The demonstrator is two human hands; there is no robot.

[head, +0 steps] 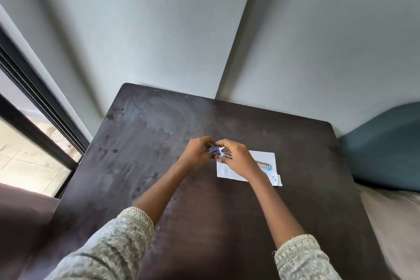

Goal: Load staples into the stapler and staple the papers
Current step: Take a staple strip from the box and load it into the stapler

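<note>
Both hands meet above the middle of a dark table point(159, 166). My left hand point(196, 152) grips a small white and blue staple box point(214, 150). My right hand point(237, 157) pinches at the box's right end, where a strip of metal staples point(227, 155) sticks out under its fingers. To the right, white papers point(263, 157) lie flat on the table, partly hidden by my right wrist. A silver stapler with a teal end point(263, 164) rests on the papers.
The table stands in a corner of grey walls. A blue cushion point(386, 148) and a beige mattress point(395, 223) border its right side. A dark-framed window point(34, 107) is at the left, with a dark seat point(22, 211) below it.
</note>
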